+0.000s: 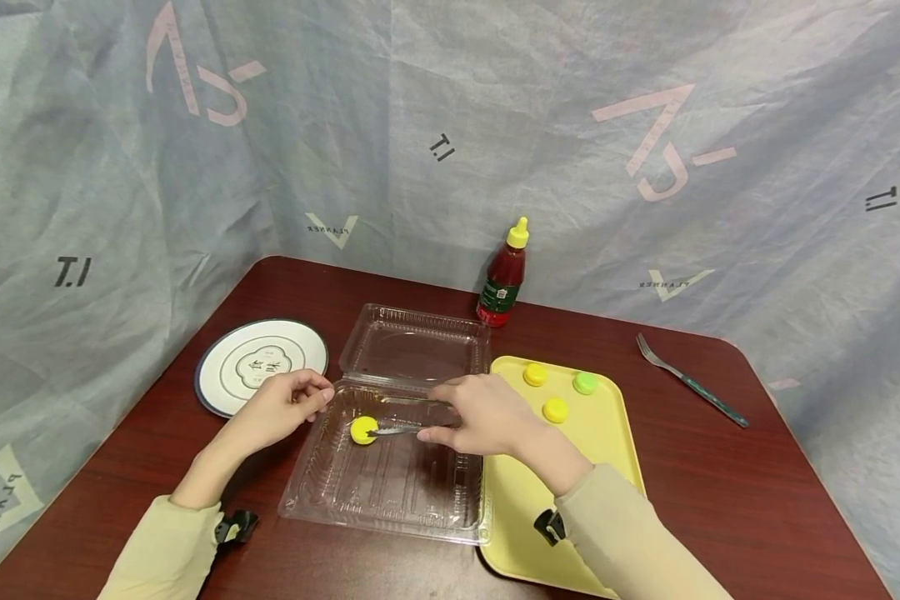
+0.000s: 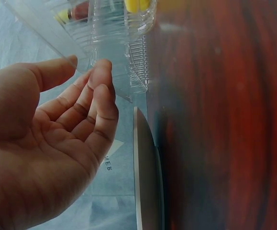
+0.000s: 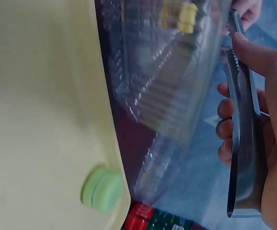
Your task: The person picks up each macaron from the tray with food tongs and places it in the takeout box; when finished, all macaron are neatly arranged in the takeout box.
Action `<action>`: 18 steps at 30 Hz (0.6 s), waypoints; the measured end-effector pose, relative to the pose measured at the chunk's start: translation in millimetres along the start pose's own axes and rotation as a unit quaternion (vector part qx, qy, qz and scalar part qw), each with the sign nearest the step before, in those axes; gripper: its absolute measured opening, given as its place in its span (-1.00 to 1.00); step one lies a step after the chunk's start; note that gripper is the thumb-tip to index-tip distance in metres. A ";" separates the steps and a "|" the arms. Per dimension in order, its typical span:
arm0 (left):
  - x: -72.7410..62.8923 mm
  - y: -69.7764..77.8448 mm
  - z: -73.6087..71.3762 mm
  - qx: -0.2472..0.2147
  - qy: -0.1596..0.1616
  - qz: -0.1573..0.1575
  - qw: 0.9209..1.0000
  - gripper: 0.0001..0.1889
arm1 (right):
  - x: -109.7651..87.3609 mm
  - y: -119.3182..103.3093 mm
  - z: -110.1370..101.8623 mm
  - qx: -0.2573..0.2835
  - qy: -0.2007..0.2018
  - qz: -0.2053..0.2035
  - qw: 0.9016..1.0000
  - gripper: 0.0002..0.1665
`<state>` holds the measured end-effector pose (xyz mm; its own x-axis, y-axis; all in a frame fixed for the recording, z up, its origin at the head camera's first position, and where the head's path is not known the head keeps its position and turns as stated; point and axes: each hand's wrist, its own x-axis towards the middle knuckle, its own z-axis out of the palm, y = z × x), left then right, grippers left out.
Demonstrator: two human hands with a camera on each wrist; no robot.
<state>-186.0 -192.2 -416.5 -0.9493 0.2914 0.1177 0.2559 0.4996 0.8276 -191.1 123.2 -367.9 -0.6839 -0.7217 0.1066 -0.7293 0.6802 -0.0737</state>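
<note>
My right hand (image 1: 487,417) holds a pair of metal tongs (image 3: 246,143) over the clear plastic container (image 1: 382,521), thumb on one arm and fingers on the other. The tongs' arms stand apart, and one tip overlaps a yellow macaron (image 1: 363,430) inside the container's base in the head view. At the container's left rim is my left hand (image 1: 281,407), its fingers loosely bent and fingertips right at the edge. A gap shows between thumb and fingers of this left hand (image 2: 66,115) in the left wrist view.
Right of the container lies a yellow tray (image 1: 607,433) with yellow macarons (image 1: 555,409) and a green macaron (image 1: 586,382). The container's lid (image 1: 420,358) is folded back. A sauce bottle (image 1: 504,279) stands behind, a white plate (image 1: 225,367) lies left, and a fork (image 1: 690,379) right.
</note>
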 end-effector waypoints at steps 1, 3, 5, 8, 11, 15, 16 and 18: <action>0.0 0.1 -0.1 0.000 0.000 0.000 1.000 -0.86 | -2.0 1.5 -2.2 0.001 0.006 0.001 1.000 -0.35; -0.2 0.3 -0.1 -0.001 0.000 -0.001 1.000 -0.86 | -6.3 5.1 -6.5 0.004 0.016 0.000 1.000 -0.37; -0.4 0.2 -0.2 -0.001 0.000 -0.001 1.000 -0.86 | -10.9 8.8 -11.7 0.009 0.025 0.004 1.000 -0.38; -0.5 0.0 -0.1 0.000 0.001 -0.001 1.000 -0.86 | -18.9 14.9 -19.1 0.017 0.032 0.016 0.999 -0.38; -0.2 -0.4 0.1 -0.002 0.000 -0.001 1.000 -0.87 | -28.0 22.5 -24.8 0.019 0.044 0.023 0.999 -0.39; 0.3 -1.1 0.2 -0.004 -0.001 0.002 1.000 -0.87 | -40.6 33.1 -30.6 0.012 0.065 0.028 0.997 -0.48; 0.3 -1.0 0.1 -0.003 0.000 0.003 1.000 -0.87 | -44.0 35.4 -32.1 0.011 0.069 0.031 0.997 -0.52; 0.5 -1.0 0.0 -0.002 -0.001 0.005 1.000 -0.87 | -51.7 40.5 -34.6 0.007 0.079 0.034 0.996 -0.58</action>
<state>-186.7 -192.6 -417.3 -0.9467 0.2972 0.1245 0.2638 0.4933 0.8289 -184.6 192.5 -342.1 -0.7209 -0.6442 0.2557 -0.6823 0.7243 -0.0990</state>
